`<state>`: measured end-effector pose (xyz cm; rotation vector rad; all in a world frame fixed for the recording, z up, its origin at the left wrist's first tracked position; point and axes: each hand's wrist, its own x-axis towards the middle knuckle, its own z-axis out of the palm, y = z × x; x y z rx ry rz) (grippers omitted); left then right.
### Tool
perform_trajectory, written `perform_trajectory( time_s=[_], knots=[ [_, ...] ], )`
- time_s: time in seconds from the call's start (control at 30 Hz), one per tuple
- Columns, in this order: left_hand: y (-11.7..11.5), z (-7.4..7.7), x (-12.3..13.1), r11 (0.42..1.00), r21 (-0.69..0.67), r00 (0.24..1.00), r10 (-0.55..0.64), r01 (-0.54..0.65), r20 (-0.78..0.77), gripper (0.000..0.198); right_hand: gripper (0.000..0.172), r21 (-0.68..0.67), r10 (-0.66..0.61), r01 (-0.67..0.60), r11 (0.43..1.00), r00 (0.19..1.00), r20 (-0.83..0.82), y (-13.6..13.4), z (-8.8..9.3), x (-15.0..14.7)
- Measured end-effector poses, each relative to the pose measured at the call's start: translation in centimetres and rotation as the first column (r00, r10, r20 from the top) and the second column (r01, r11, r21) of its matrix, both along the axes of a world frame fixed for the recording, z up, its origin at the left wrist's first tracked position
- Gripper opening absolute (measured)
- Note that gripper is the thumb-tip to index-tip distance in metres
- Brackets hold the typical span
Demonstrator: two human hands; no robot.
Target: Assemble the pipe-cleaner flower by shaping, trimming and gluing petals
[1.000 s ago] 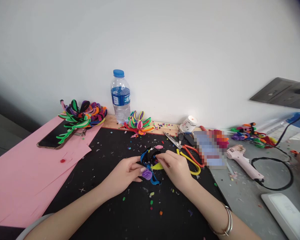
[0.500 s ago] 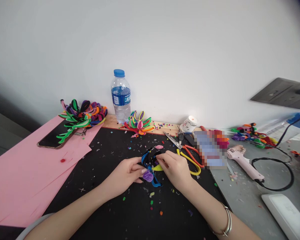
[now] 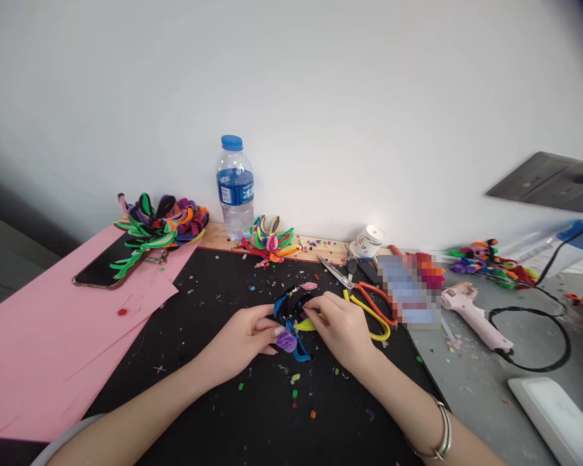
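Between my two hands is a pipe cleaner figure (image 3: 287, 341) with blue and black loops, a purple coiled piece and a yellow strip. My left hand (image 3: 250, 333) pinches it from the left, thumb beside the purple coil. From the right, my right hand (image 3: 342, 327) has its fingertips closed on the black loops; the exact grip is partly hidden behind the fingers. A small pink piece (image 3: 309, 285) lies just beyond the figure. Scissors with red and yellow handles (image 3: 369, 298) rest open beside my right hand.
A water bottle (image 3: 235, 194), a pipe cleaner bundle (image 3: 272, 239) and a paper cup (image 3: 368, 241) stand along the wall. Left, a phone (image 3: 100, 268) lies on pink sheets (image 3: 78, 336) under another bundle (image 3: 165, 220). Right are a glue gun (image 3: 479, 317) with its cord and a white device (image 3: 556, 414). Scraps litter the black mat (image 3: 214, 414).
Almost nothing differs. The purple coil and the blue strip have shifted very slightly to the left in my fingers; both hands keep their places.
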<state>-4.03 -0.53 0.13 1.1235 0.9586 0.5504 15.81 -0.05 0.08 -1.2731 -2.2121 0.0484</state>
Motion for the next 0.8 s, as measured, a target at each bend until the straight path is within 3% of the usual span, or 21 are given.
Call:
perform_trajectory(
  time_s=[0.8],
  knots=[
    [-0.11, 0.30, 0.09, 1.000, 0.004, 1.000, -0.012, 0.012, 0.019, 0.036, 0.016, -0.053, -0.025, 0.025, 0.998, 1.000, 0.009, 0.00, -0.26, 0.00]
  ],
)
